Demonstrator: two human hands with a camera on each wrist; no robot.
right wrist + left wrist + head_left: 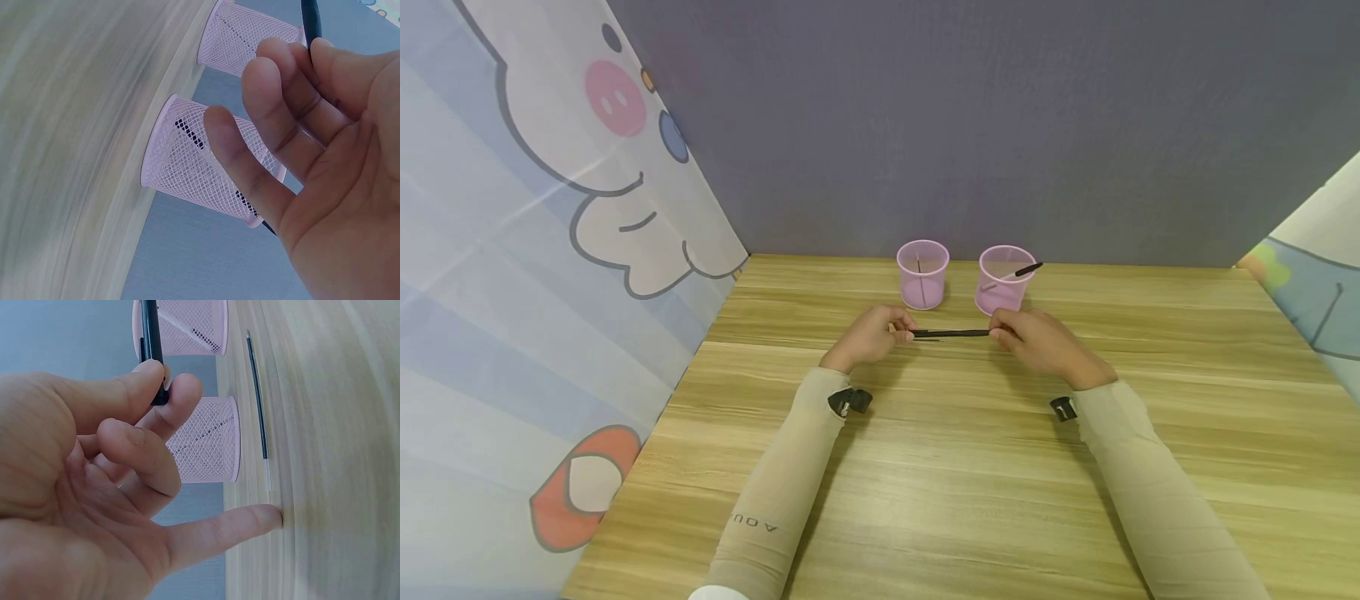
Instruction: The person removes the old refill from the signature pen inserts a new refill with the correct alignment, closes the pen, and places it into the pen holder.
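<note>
A black pen (951, 333) with a clip is held level between both hands, close over the table. My left hand (872, 335) pinches its clip end (152, 344) between thumb and forefinger, and the little finger reaches down to the table. At the pen's other end, the right hand (1037, 340) grips with thumb and fingertips; its remaining fingers are loosely bent. A thin pen refill (257, 400), dark with a clear end, lies on the tabletop just below the pen.
Two pink mesh pen cups stand behind the hands. The left cup (922, 292) contains a thin dark stick like a refill; the right cup (1000, 296) has a pen (1028, 269) leaning out. A grey panel (962, 125) rises behind the wooden table (970, 467).
</note>
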